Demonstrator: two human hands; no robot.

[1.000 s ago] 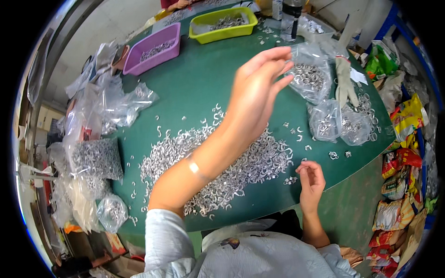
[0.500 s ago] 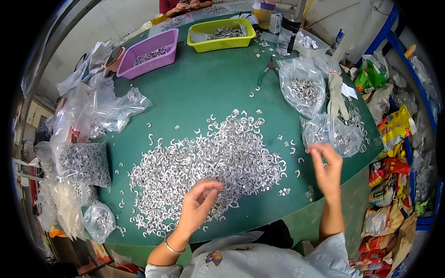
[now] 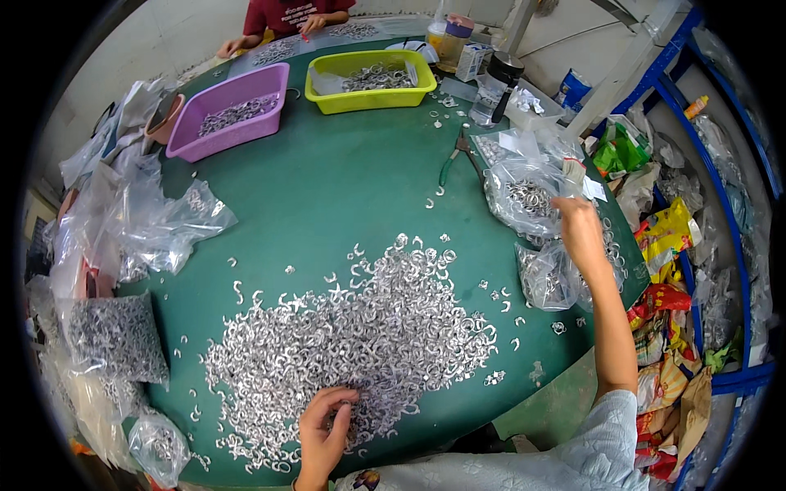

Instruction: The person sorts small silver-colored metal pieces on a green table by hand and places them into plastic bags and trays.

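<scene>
A broad heap of small silver metal pieces, many C-shaped, (image 3: 352, 327) covers the near middle of the green table. At its near edge is my left hand (image 3: 326, 425), fingers curled toward the thumb; anything small between them is too hidden to make out. My right hand (image 3: 581, 233) reaches to the far right, its fingertips together at the edge of an open clear plastic bag (image 3: 503, 204) of silver rings (image 3: 530, 196). What those fingertips hold, if anything, cannot be made out. Close by the right forearm lies a second clear bag (image 3: 544, 278) with metal pieces.
Pliers with green handles (image 3: 449, 166) lie beyond the heap. Purple (image 3: 188, 139) and yellow-green (image 3: 327, 102) trays stand at the back, near a lidded bottle (image 3: 491, 94). Filled plastic bags (image 3: 115, 335) line the left edge. Across the table sits another person (image 3: 291, 20).
My right hand has moved forward from beside the nearer bag to the bag of rings. The left hand stays over the heap's near edge. The view has shifted, and the other person's hands have parted.
</scene>
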